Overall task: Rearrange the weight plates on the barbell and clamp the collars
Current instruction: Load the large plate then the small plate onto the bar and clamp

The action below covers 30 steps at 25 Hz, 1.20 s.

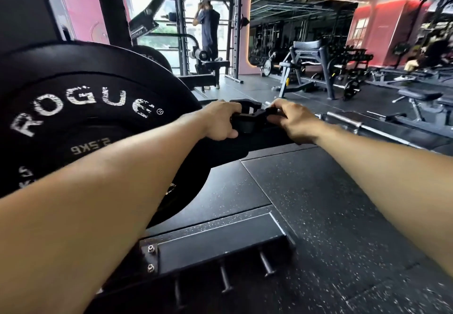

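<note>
Plates: black ROGUE plate (pixel 73 117) sits on the barbell sleeve, just to the left of my left fingers; a smaller plate marked 2.5KG lies flat against its face. Judged loaded on this end, since nothing loose lies by my hands.
Collar: black clamp collar (pixel 247 117) sits on the sleeve between my two hands, just outboard of the plates. Whether it touches the plate face I cannot tell; my left hand covers that gap.
Left hand: left hand (pixel 220 122) grips the collar body from the plate side, fingers curled over the top, thumb underneath.
Right hand: right hand (pixel 291 120) pinches the collar's lever end, fingers curled on the black tab that sticks out toward me.
Lever state: appears raised off the collar body, so I judge the clamp not yet locked. Low confidence; the part is small and dark.
Bar: bare steel tip of the sleeve (pixel 268 103) shows just beyond my right fingers; a second bar (pixel 348 120) lies on the floor further right, untouched.
Done: plates on this end arranged, collar slid on.
Left: seat the collar tight against the plate, press the lever shut. Far end of the bar is hidden behind the plates, so its plates and collar are unverified.
Risk: a collar locked short of the plate would let the plates shift.
</note>
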### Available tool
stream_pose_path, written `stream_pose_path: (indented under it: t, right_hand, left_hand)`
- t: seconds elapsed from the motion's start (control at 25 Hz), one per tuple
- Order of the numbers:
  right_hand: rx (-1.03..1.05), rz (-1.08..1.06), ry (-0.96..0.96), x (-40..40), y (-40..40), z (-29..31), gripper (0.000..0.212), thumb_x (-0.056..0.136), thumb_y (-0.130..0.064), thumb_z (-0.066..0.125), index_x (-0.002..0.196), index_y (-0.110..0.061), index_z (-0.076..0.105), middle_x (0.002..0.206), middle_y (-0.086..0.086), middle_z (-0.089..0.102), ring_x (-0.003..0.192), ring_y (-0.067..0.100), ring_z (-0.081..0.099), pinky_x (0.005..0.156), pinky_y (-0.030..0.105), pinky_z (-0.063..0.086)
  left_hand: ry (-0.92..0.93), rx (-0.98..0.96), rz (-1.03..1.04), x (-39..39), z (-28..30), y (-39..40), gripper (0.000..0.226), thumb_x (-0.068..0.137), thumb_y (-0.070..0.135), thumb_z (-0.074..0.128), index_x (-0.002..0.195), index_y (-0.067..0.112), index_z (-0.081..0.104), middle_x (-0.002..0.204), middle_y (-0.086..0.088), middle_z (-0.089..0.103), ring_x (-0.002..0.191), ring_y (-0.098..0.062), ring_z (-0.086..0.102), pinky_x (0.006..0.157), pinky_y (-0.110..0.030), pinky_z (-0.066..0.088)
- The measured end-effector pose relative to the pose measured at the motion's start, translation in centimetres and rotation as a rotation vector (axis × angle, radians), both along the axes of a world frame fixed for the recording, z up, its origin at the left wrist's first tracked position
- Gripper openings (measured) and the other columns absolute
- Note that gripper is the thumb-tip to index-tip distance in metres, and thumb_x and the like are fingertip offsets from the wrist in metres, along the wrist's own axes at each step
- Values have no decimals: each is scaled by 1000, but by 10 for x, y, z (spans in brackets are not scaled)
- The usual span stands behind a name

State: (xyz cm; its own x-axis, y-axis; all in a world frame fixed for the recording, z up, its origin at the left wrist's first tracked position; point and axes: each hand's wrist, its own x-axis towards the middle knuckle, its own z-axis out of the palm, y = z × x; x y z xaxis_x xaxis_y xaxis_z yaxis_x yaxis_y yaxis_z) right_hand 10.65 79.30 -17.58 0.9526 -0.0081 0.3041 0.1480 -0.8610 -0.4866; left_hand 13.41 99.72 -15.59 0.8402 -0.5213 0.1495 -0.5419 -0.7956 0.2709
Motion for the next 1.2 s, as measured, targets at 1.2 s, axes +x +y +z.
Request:
stream_pose_path:
  t: [1.2]
  right_hand:
    - [729,347,404,-419,239,30,35,101,-29,51,117,1,44,93,28,61,67,31,68,53,30,59]
  left_hand:
    - [489,-899,294,-479,6,224,22,105,31,42,100,9,43,113,-24,59,70,-29,66,71,-41,60]
